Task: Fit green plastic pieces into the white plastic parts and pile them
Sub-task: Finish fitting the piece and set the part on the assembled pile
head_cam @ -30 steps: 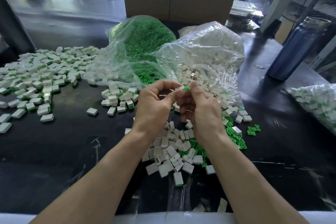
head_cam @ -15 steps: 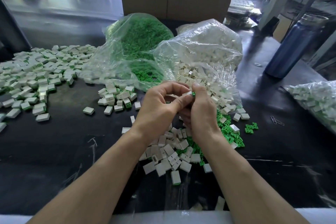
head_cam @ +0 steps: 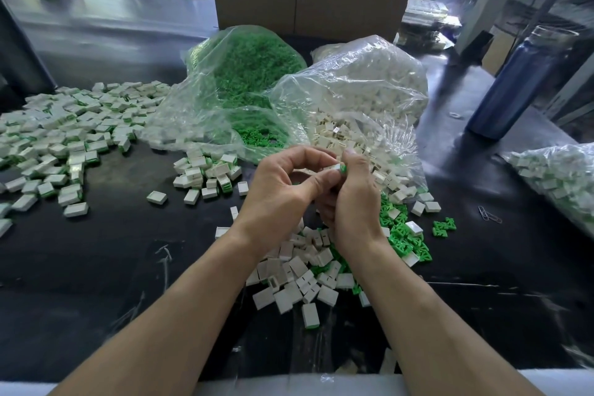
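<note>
My left hand (head_cam: 283, 190) and my right hand (head_cam: 353, 199) meet above the black table, fingertips together. Between them they pinch one small white plastic part with a green piece (head_cam: 340, 168) showing at its end. Under my wrists lies a heap of loose white parts (head_cam: 299, 276) mixed with loose green pieces (head_cam: 405, 231). A small pile of fitted parts (head_cam: 209, 173) sits just left of my hands, and a wide spread of fitted parts (head_cam: 64, 132) covers the far left of the table.
Two clear bags lie behind my hands: the bag of green pieces (head_cam: 244, 74) and the bag of white parts (head_cam: 360, 96). A blue bottle (head_cam: 514, 83) stands at the right, above another bag of parts (head_cam: 559, 180). A cardboard box (head_cam: 308, 0) stands at the back.
Both hands have stayed together on the same part, shifting slightly; the green piece sits at the white part's end between my fingertips throughout.
</note>
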Demonstrator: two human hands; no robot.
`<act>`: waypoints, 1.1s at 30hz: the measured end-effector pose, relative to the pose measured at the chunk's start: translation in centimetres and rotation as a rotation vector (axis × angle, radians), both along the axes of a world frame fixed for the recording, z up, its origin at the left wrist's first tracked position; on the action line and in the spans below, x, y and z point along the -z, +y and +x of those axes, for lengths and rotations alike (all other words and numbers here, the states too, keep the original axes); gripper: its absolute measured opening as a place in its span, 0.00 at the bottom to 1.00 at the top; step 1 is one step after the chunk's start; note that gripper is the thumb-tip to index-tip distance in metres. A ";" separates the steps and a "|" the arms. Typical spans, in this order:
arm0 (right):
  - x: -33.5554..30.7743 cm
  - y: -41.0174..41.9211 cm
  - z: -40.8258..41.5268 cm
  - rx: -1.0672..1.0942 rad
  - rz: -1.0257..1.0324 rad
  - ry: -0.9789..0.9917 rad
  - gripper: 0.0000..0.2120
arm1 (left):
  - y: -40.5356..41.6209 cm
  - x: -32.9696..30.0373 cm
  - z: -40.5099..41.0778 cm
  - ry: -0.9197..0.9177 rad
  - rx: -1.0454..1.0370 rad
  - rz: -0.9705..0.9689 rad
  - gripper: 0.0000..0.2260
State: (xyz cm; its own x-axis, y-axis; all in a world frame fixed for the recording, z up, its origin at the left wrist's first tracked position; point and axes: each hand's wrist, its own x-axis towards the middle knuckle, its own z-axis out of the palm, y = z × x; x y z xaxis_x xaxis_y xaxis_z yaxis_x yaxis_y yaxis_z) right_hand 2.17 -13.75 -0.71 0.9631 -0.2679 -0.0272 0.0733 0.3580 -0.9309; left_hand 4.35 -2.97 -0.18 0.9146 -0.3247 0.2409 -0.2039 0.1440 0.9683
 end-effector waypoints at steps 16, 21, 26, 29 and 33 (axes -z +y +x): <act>0.0 0.1 -0.3 0.058 -0.072 -0.012 0.26 | -0.2 0.2 0.1 -0.014 -0.001 0.016 0.02; -0.2 0.3 -0.4 0.080 -0.050 -0.021 0.25 | -0.2 0.2 0.1 -0.011 0.002 0.008 0.03; -0.3 0.4 -0.3 0.106 -0.088 -0.014 0.25 | -0.2 0.1 0.0 -0.006 -0.008 0.021 0.03; -0.3 0.5 -0.3 0.131 -0.111 0.002 0.25 | -0.1 0.1 0.0 0.008 -0.015 0.021 0.03; -0.4 0.5 -0.3 0.134 -0.118 -0.005 0.25 | -0.1 0.0 0.0 0.013 -0.017 0.021 0.03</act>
State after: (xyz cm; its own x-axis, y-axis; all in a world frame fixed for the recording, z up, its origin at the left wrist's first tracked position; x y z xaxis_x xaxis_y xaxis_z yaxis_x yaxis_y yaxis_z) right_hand 1.85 -13.22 -0.29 0.9185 -0.3951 0.0169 0.1178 0.2325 -0.9654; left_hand 4.30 -3.08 -0.17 0.9230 -0.3145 0.2218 -0.1932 0.1198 0.9738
